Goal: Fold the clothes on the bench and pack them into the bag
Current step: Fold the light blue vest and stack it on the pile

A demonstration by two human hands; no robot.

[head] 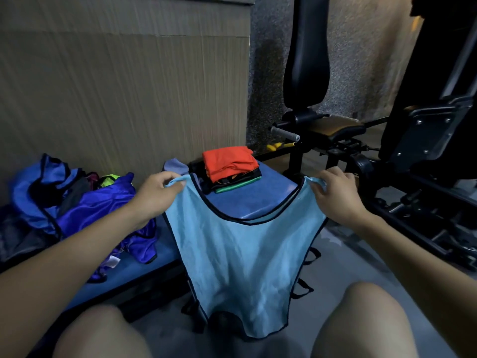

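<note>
I hold a light blue bib (240,257) up by its two shoulder straps, my left hand (154,195) pinching the left strap and my right hand (333,195) pinching the right, thumbs and fingers (169,178) curled over the thin fabric. The bib hangs free between my knees, its hem near the floor, in front of the blue tabletop (247,202) of the bench.

The cloth looks very light and limp: it sags into soft vertical creases and has no stiffness of its own, so I judge it will collapse wherever it is not supported. The dark piping round the neck and armholes seems the firmest part, and the straps where I already have hold give the best purchase for keeping it square. A smooth sports weave like this may slide on itself, so a fold probably needs pressing flat on the tabletop to stay put.

Behind the bib, a folded stack (231,167) topped in orange sits on the far end of the tabletop, with dark and green layers under it. To my left lies a heap of unfolded royal blue bibs (103,202), shiny and crumpled, partly on the tabletop. Dark straps (302,288) show on the floor behind the hanging bib; they may belong to the bag, but I cannot tell. Gym equipment (413,151) stands at right.
</note>
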